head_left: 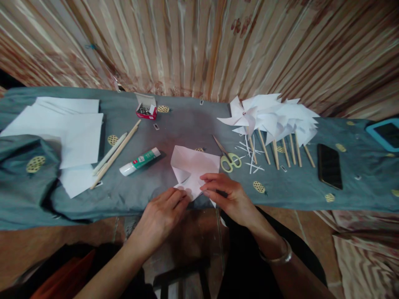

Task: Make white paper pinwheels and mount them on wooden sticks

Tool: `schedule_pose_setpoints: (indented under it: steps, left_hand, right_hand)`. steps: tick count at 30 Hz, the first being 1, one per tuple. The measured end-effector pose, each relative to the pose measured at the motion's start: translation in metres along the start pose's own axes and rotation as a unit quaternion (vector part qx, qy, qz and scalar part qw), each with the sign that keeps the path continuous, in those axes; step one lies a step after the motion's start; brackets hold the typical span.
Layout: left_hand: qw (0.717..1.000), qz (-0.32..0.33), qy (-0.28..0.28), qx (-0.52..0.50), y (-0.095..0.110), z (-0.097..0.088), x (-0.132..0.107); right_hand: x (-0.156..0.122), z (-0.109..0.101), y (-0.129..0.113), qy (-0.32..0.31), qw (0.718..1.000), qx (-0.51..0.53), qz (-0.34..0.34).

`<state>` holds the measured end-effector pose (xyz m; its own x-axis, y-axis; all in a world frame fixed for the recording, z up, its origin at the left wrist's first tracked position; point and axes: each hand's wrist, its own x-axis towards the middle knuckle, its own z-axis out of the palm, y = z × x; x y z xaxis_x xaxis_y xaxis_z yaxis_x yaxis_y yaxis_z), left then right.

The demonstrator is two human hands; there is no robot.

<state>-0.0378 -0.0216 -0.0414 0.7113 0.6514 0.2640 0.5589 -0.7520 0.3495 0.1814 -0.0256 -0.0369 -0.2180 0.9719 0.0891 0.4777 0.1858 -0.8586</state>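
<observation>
A white sheet of paper [199, 162], cut and partly folded, lies at the table's near edge between my hands. My left hand [166, 207] has its fingers closed on the paper's lower left part. On the right side, my right hand [229, 195] pinches the paper between thumb and fingers. Just right of the paper lie scissors [231, 162] with light green handles. A glue stick [140, 161] with a green label lies to the left of the paper. The fingertips partly hide the paper's near corners.
Finished paper pinwheels [271, 114] on sticks lie at the right, near thin paper strips [252, 155]. A black phone [329, 166] and a blue-framed device [386, 133] are farther right. At left are paper sheets [82, 137], rolled sticks [116, 153] and a red box [146, 110] of small metal pieces.
</observation>
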Motion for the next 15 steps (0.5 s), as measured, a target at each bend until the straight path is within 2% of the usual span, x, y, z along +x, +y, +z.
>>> schedule_pose_setpoints:
  steps: [6, 11, 15]
  left_hand:
    - [1.000, -0.015, 0.027, 0.000, 0.002, 0.000, 0.000]
    - [1.000, -0.002, -0.001, -0.007, 0.003, 0.000, 0.000]
    - [1.000, -0.001, 0.013, -0.013, 0.001, 0.003, -0.001]
  right_hand:
    - [0.012, 0.014, 0.000, 0.049, 0.997, -0.064, 0.002]
    - [0.018, 0.022, 0.000, 0.070, 0.992, -0.102, 0.010]
    - [0.020, 0.025, 0.001, 0.078, 0.990, -0.120, 0.006]
